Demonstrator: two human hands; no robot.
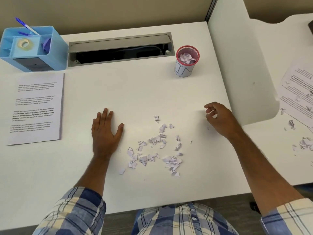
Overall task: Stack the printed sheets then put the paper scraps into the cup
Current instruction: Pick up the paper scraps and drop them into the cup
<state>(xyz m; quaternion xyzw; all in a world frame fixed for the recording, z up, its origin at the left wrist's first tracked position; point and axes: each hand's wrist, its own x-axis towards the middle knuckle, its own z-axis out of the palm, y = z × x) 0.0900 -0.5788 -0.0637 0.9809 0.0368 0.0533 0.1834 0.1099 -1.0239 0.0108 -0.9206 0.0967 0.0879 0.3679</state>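
White desk (pixel 135 92); stack of sheets (pixel 36 107) squared at far left. My left hand (pixel 105 131) lies flat, fingers straight; right hand (pixel 218 116) pinches a small scrap. Remaining scraps (pixel 155 148) lie between them, cup (pixel 186 61) beyond. Best: rake into one heap, carry fewer loads.

The table (pixel 135 92) is plain white. The stack of printed sheets (pixel 36 108) is white with black text, one paragraph in bolder black. The paper scraps (pixel 155 150) are white with bits of black print. The cup (pixel 186 61) has a red mesh rim and inside, a white wrap with dark lettering, and holds white crumpled paper. The organiser (pixel 33 48) is light blue with a dark front panel; in it stand a blue and white pen (pixel 27 27) and a cream roll of tape (pixel 24 42). The cable tray (pixel 121 49) is grey with a black inside. The sleeves (pixel 74 212) are checked in blue, cream and white.
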